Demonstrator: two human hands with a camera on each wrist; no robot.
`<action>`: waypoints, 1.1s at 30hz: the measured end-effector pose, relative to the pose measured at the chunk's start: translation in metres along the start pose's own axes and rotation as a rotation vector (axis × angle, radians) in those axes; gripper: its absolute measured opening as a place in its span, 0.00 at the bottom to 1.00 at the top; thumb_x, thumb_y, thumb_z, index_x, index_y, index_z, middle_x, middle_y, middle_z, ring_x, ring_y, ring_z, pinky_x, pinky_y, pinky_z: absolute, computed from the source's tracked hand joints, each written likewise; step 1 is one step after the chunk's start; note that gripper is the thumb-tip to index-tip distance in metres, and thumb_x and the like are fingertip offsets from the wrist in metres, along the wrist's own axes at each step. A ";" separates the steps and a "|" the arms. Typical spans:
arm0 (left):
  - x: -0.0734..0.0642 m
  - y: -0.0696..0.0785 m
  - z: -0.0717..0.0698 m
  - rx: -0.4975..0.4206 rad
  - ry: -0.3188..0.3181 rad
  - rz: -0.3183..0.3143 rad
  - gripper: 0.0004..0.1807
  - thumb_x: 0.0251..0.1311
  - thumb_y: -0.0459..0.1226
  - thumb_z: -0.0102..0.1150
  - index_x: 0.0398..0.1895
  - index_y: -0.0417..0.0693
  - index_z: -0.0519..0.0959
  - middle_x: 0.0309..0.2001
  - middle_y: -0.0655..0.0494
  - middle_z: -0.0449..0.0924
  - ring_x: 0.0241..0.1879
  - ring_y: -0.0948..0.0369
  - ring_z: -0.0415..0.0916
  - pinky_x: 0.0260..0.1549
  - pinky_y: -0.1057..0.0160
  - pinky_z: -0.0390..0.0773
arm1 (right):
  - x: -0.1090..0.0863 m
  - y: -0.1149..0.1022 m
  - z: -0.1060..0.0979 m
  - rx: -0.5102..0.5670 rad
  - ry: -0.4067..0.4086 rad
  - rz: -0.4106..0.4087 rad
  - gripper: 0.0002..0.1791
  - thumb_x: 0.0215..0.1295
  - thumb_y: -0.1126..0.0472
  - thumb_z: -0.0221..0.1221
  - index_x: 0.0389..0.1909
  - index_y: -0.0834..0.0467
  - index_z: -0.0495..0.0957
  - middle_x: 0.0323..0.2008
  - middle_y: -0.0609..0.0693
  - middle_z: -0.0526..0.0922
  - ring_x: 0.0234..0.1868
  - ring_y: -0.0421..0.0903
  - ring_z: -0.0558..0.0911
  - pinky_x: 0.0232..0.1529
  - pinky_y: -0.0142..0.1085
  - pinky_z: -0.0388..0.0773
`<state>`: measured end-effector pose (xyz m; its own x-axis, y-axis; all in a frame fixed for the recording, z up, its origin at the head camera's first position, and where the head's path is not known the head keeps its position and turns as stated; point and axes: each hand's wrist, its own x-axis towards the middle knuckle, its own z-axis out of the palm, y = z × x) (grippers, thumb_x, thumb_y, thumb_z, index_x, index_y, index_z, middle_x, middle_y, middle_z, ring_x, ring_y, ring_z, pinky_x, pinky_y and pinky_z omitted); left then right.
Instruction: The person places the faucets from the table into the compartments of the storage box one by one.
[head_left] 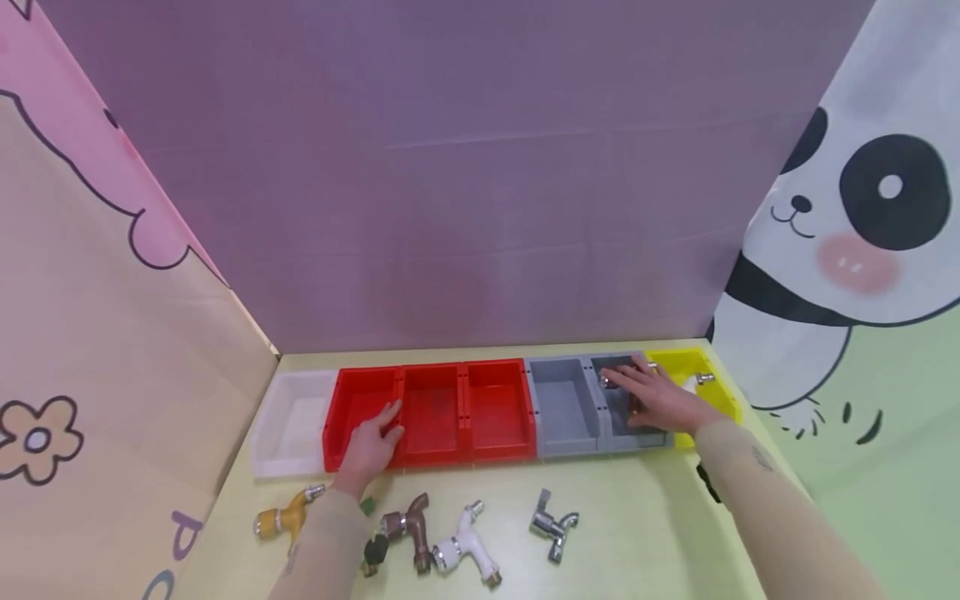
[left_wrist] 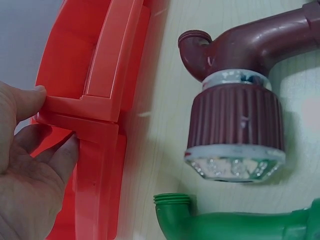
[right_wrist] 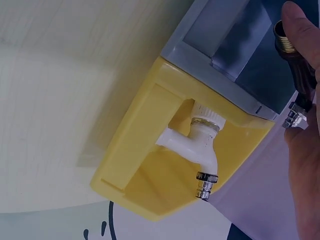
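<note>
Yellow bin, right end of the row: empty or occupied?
Occupied: the right wrist view shows a white tap inside the yellow bin; the head view shows its metal tip there too.

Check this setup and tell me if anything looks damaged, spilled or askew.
Nothing stands out: the bins stand side by side in one row, and the visible taps show no obvious damage or spill.

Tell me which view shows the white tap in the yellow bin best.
The right wrist view: there the white tap is large, its body and metal tip clear against the yellow bin. The head view shows it small, partly hidden behind the right hand. The left wrist view doesn't show it.
</note>
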<state>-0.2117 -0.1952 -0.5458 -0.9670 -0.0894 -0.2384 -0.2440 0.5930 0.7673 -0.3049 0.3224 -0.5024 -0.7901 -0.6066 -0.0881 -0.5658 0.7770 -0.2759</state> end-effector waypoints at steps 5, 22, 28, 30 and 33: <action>0.000 0.001 0.000 -0.008 -0.001 -0.001 0.35 0.73 0.38 0.58 0.80 0.60 0.59 0.80 0.48 0.55 0.76 0.40 0.57 0.44 0.60 0.84 | 0.002 0.004 0.002 0.022 -0.022 0.022 0.54 0.58 0.58 0.74 0.82 0.49 0.53 0.76 0.60 0.62 0.79 0.71 0.46 0.72 0.70 0.52; -0.002 0.003 0.001 -0.005 0.002 -0.010 0.34 0.74 0.37 0.57 0.80 0.59 0.60 0.80 0.49 0.54 0.78 0.40 0.52 0.48 0.57 0.82 | 0.003 0.001 0.005 0.095 -0.094 0.131 0.52 0.63 0.59 0.71 0.82 0.45 0.52 0.79 0.60 0.58 0.80 0.68 0.42 0.70 0.69 0.58; -0.001 0.002 0.001 -0.018 0.002 -0.025 0.35 0.73 0.38 0.59 0.80 0.60 0.60 0.80 0.51 0.55 0.76 0.42 0.56 0.41 0.62 0.81 | 0.003 0.000 0.005 0.108 -0.098 0.138 0.51 0.63 0.58 0.71 0.82 0.46 0.52 0.79 0.60 0.57 0.80 0.68 0.43 0.69 0.69 0.60; -0.001 0.002 0.001 -0.014 0.003 -0.020 0.35 0.73 0.38 0.58 0.80 0.60 0.60 0.80 0.50 0.55 0.76 0.41 0.56 0.39 0.63 0.80 | 0.003 0.001 0.006 0.100 -0.093 0.124 0.51 0.63 0.59 0.71 0.82 0.46 0.52 0.79 0.60 0.58 0.80 0.68 0.43 0.68 0.68 0.62; -0.001 0.002 0.001 -0.020 0.006 -0.015 0.34 0.73 0.37 0.58 0.79 0.59 0.60 0.80 0.50 0.55 0.76 0.42 0.57 0.35 0.64 0.78 | 0.003 0.003 0.008 0.083 -0.083 0.096 0.52 0.62 0.61 0.71 0.82 0.47 0.52 0.78 0.61 0.59 0.80 0.69 0.44 0.66 0.67 0.66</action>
<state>-0.2110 -0.1931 -0.5444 -0.9636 -0.1027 -0.2468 -0.2598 0.5759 0.7751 -0.3073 0.3215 -0.5114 -0.8158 -0.5443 -0.1955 -0.4641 0.8178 -0.3403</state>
